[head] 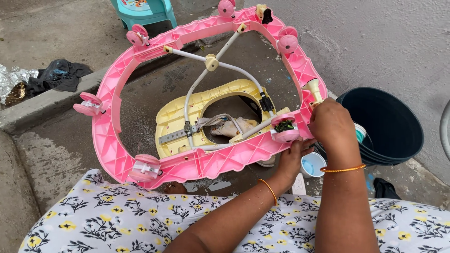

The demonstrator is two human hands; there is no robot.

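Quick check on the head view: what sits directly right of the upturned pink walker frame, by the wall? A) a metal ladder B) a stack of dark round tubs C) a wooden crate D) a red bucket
B: a stack of dark round tubs stands by the wall just right of the pink walker frame, behind the right hand that grips the frame's edge.

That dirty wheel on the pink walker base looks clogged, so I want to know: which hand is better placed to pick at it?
Probably the left hand: it rests on the pink base right beside the clogged wheel. The right hand is at the cream stopper.
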